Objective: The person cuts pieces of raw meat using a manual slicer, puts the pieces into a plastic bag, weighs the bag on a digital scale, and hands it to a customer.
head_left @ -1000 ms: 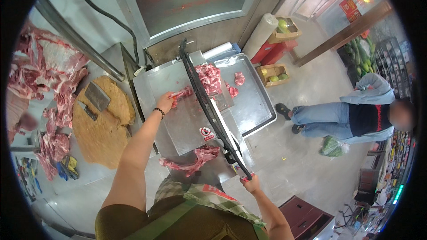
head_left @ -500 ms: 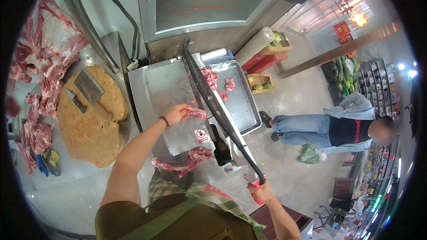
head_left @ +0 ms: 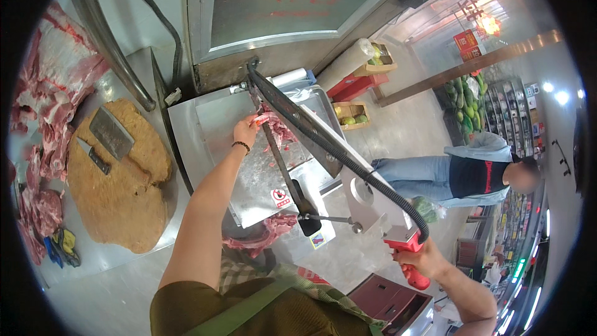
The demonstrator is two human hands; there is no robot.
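Head view, as I follow it from my distant station: toward ten o'clock, just off the middle, the left hand (head_left: pixel 246 129) has its fingers curled on a strip of raw meat (head_left: pixel 263 119), over a steel tabletop (head_left: pixel 208 143) and close beside a long black-and-white arm (head_left: pixel 373 211); more cut meat (head_left: pixel 285 132) shows partly hidden beneath that arm, which slants from eleven o'clock toward four; between four and five o'clock I see the right hand (head_left: pixel 429 258) wrapped round the red handle (head_left: pixel 415 279) at the arm's end, its fingers closed on the grip; a dark bar (head_left: pixel 278 155) runs along the tabletop from near the left hand toward six o'clock, with a red-and-white sticker (head_left: pixel 280 198) just beside it; between six and seven o'clock a longer piece of meat (head_left: pixel 267 233) lies at the tabletop's near edge; at nine o'clock I have a round wooden block (head_left: pixel 118 205) bearing a cleaver (head_left: pixel 112 134) and a small knife (head_left: pixel 93 155), both lying flat; large cuts of meat (head_left: pixel 65 68) fill ten o'clock, and gloves (head_left: pixel 65 246) lie at eight; at three o'clock a person in jeans (head_left: pixel 479 174) stands apart from the work, and near two o'clock a box of fruit (head_left: pixel 351 115) rests by the wall.
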